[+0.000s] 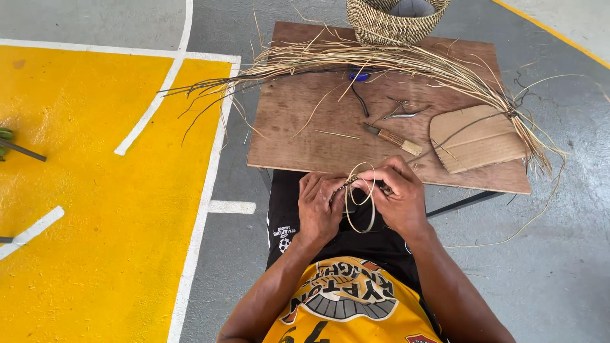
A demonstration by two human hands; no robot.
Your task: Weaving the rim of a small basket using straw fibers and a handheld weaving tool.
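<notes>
With our left hand (pixel 319 204) and right hand (pixel 398 194) both pinching the thin cane loop (pixel 359 198), we judge a slack grip might let the springy coil uncurl.

The wooden board (pixel 305 127) is matt brown plywood with a dull, slightly scuffed face, and across its far side lies a bundle of dry, pale straw-like fibres (pixel 381 60), some strands darker. The far basket (pixel 394 22) is tightly woven, rough-textured fibre, while the cardboard piece (pixel 476 136) to the right is plain matt brown. The floor (pixel 95 222) looks like painted concrete, yellow and grey with a faint sheen.
</notes>
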